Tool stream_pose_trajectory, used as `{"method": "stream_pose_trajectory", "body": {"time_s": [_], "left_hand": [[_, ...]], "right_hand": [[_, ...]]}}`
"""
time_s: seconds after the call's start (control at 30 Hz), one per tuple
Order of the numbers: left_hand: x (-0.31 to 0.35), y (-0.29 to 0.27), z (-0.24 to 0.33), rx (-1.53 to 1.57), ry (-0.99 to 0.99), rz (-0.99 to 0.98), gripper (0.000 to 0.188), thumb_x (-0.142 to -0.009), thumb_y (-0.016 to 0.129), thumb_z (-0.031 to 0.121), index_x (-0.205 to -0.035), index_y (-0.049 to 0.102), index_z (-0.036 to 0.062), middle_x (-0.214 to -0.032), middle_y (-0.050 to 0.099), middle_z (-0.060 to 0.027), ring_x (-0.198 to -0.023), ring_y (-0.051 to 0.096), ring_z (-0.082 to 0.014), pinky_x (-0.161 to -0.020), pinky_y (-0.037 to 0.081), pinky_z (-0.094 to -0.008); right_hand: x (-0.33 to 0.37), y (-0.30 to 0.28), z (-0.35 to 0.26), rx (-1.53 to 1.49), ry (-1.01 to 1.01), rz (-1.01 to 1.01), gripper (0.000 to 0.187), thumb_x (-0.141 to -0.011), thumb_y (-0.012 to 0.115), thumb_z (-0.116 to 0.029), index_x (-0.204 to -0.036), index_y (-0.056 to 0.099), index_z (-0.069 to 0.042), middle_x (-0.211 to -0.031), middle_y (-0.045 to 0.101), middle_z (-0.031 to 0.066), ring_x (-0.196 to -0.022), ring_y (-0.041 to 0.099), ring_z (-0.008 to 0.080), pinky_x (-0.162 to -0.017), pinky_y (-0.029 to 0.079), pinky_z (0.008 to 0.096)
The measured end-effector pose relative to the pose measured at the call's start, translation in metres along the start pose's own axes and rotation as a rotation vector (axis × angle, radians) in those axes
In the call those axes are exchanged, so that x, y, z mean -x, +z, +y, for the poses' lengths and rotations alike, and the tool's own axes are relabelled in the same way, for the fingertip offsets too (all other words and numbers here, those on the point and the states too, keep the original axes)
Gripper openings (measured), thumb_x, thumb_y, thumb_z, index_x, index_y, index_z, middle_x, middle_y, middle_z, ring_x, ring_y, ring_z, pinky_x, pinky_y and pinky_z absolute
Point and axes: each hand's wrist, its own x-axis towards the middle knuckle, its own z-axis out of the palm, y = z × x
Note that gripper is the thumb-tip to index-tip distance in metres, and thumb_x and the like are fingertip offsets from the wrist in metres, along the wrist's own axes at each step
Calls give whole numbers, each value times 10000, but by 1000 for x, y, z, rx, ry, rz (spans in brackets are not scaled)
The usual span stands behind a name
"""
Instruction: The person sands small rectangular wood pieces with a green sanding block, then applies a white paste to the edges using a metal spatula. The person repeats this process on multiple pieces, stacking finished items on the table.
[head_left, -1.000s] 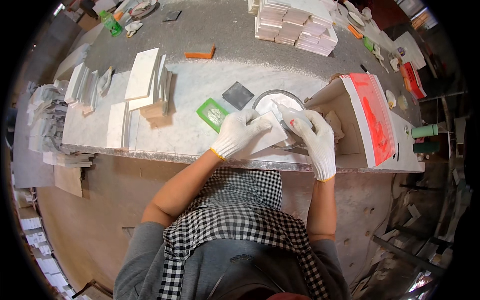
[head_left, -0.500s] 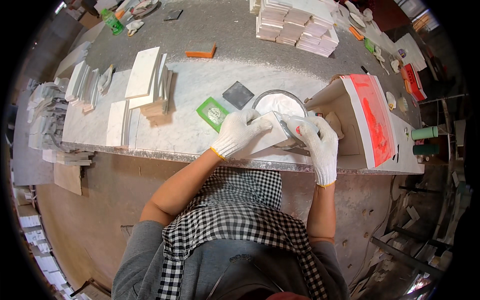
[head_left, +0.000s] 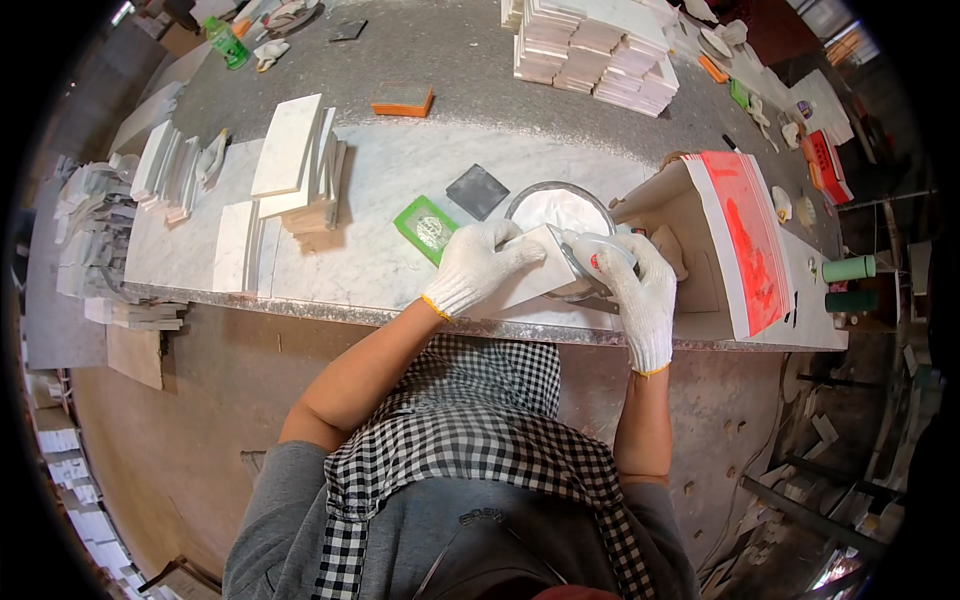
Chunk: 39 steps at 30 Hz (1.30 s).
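Observation:
Both my hands wear white knitted gloves with yellow cuffs. My left hand [head_left: 478,268] is closed on a white marble tile [head_left: 522,284], held tilted above the table's front edge. Its thumb lies along the tile's face. In my right hand [head_left: 645,295] is a pale translucent squeeze bottle [head_left: 598,247] with a red mark, lying on its side. The bottle's narrow tip points left, at the tile's upper right edge; whether it touches cannot be made out. Just behind them stands a round bowl [head_left: 560,184] with white powder, its front partly hidden by the tile and bottle.
Left of the bowl lie a dark square pad [head_left: 477,191] and a green block [head_left: 425,229]. An open cardboard box [head_left: 715,255] stands at right. Stacked white tiles [head_left: 290,150] are at left, more [head_left: 595,55] at the back. An orange block [head_left: 402,100] lies behind.

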Motion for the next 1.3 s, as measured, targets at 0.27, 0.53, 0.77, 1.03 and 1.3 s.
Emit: {"method": "stream_pose_trajectory", "body": {"time_s": [0.27,0.53,0.77,1.03,1.3], "left_hand": [[0,0,-1,-16,7,4,533,-821,761,560,-946,751,42,-838,718,-130,-763,693,-241,-699,528,-357],[-2,1,-5,-22,13,4,537,-820,761,562,-962,752,44,-847,722,-131,-768,696,-243,-708,532,-358],[-1,1,-4,-26,6,-2,539,-819,762,561,-965,755,42,-853,728,-131,-776,702,-245,-712,534,-360],[1,0,0,-23,-1,-5,536,-820,760,564,-963,758,47,-850,728,-130,-771,702,-244,-708,533,-358],[-1,2,-6,-28,12,10,542,-817,758,578,-955,758,54,-830,720,-131,-759,698,-248,-698,531,-365]], "right_hand": [[0,1,2,39,-23,9,239,-873,716,-188,-1008,725,9,-859,687,94,-782,604,144,-741,495,313],[-1,1,2,37,-41,6,226,-877,712,-185,-994,722,8,-843,679,91,-773,600,148,-738,495,311],[-1,1,3,71,-50,9,234,-876,712,-201,-987,723,5,-845,684,97,-772,606,152,-734,497,316],[-1,1,1,68,-65,11,236,-875,714,-211,-980,727,1,-840,682,100,-769,609,161,-736,496,320],[-1,1,1,134,-125,15,234,-875,714,-221,-969,727,-8,-837,681,104,-764,614,176,-737,495,326]]}}
